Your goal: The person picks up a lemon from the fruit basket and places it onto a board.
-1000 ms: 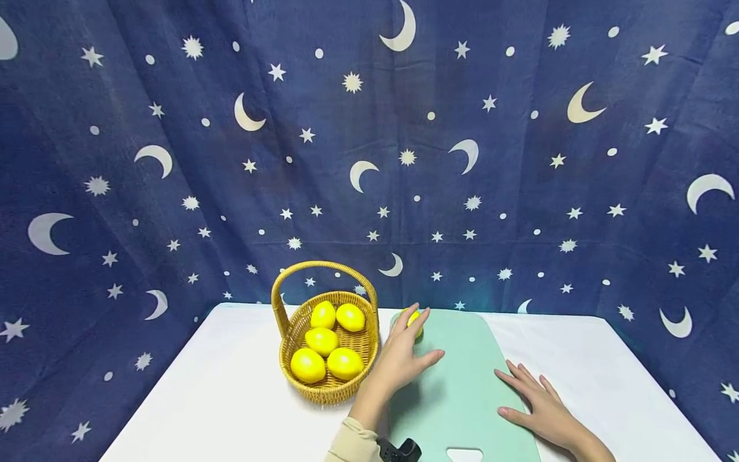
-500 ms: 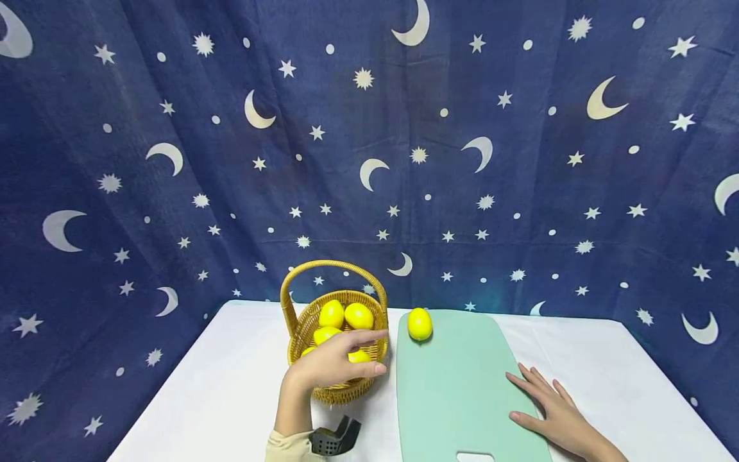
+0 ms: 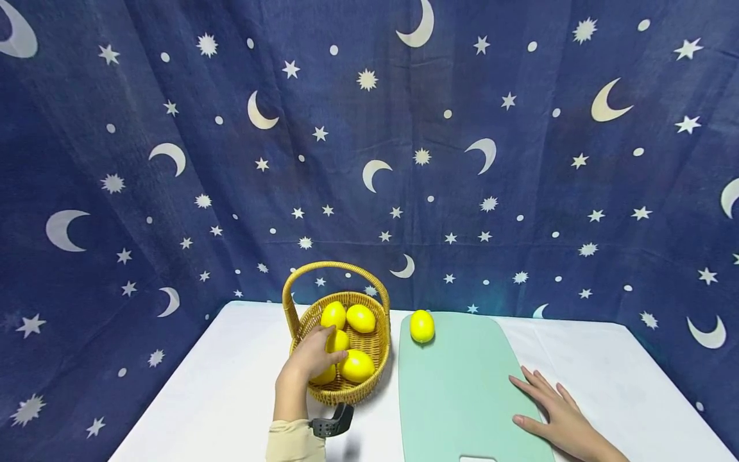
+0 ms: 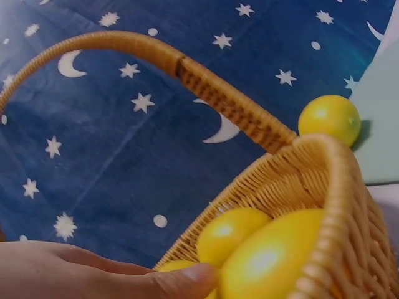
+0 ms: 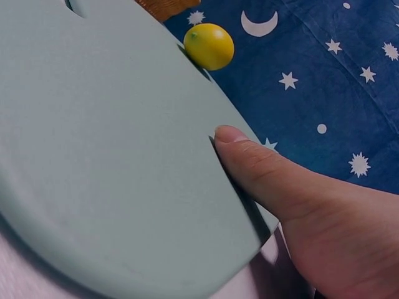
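Note:
In the head view, my left hand [image 3: 310,357] reaches into the wicker basket [image 3: 378,378] from its left side. Thumb and fingers lie on either side of the middle lemon [image 3: 337,341]; the other fingers are hidden behind the hand. In the left wrist view the thumb [image 4: 187,279] lies against the yellow fruit. More lemons [image 3: 356,366] sit around it in the basket. A single lemon [image 3: 422,326] rests on the far left corner of the pale green cutting board [image 3: 462,391]. At the board's right edge, my right hand [image 3: 557,417] rests with fingers spread.
The basket's tall arched handle [image 3: 337,264] rises over its opening. A white cloth covers the table [image 3: 208,385], and a blue curtain [image 3: 323,179] with moons and stars hangs behind it. A black wrist strap [image 3: 331,423] sits on the left wrist.
My left hand has left the lemon on the cutting board, moved left over the basket and come down among the lemons. My right hand has stayed at the board's edge. The head view has shifted slightly.

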A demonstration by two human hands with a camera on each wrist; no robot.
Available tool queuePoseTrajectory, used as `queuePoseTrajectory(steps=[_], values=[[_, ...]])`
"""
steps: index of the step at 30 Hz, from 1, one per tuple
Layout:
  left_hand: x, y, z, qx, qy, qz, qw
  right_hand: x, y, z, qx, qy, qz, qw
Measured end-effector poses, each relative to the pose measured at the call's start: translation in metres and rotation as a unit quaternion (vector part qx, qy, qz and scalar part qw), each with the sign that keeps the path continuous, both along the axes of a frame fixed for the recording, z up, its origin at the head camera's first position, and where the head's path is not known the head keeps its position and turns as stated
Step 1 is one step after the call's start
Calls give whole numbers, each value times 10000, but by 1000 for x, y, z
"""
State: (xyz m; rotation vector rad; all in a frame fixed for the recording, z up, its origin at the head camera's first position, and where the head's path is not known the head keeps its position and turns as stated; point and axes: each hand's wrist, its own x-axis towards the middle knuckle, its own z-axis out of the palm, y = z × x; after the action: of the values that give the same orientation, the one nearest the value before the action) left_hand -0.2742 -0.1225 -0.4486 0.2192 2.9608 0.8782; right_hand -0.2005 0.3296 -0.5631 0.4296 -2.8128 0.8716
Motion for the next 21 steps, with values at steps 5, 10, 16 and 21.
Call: queuePoseTrajectory(steps=[5, 10, 16, 21], values=[[-6, 0, -10, 120, 82, 33, 9999, 0, 1, -1, 39, -5, -24, 10000], [-15, -1, -22, 316, 250, 192, 9990, 0, 2, -1, -1, -58, -34, 10000], [-22, 1, -33, 420, 381, 437, 9974, 0, 2, 0, -30, -144, -75, 9999], [-25, 1, -37, 598, 384, 556, 9959, 1, 1, 1, -56, -192, -100, 9997]])
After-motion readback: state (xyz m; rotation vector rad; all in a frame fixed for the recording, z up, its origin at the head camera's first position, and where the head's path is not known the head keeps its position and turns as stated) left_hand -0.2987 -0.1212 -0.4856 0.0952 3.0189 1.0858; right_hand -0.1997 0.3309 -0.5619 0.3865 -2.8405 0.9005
